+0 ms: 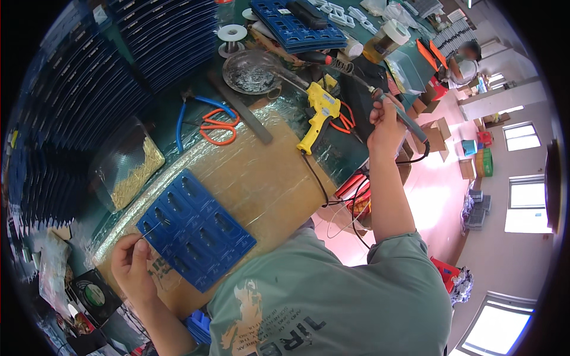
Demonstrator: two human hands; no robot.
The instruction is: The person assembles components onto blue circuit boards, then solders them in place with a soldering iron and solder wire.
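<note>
Bright light fills the windows (528, 204) along a pale wall (504, 261) and glares off the pink floor (436, 184) of a long room, with more windows glowing at the far end. Cardboard boxes (437, 137) stand beside a green-topped counter (347, 163); a teal bucket (469, 147), red bin (485, 139) and green container (484, 162) sit near the wall.

The left forearm (165, 320) enters from the lower edge and slants up toward the left; its hand, the left hand (133, 264), has the thumb and forefinger brought together in a fine pinch, with the other fingers curled. The right forearm (390, 196), bare below the sleeve, reaches forward, almost straight at the wrist. The right hand (386, 129) is closed in a grip, well apart from the left one.
</note>
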